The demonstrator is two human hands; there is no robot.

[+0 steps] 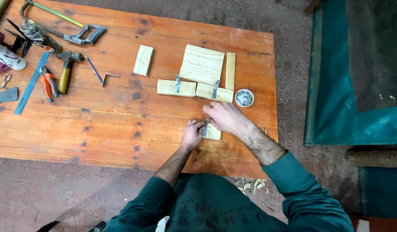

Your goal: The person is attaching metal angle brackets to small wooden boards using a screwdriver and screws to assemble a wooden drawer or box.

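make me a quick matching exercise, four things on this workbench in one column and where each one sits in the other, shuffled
Things:
1. hacksaw
2. round dish of screws
3. orange-handled pliers
4. small wood block

Places:
A. under the person's two hands, near the bench's front edge
B. far left corner of the bench
C. right of the joined boards
D. left side, between the blue ruler and the hammer

Pairs: 1-B, 2-C, 3-D, 4-A
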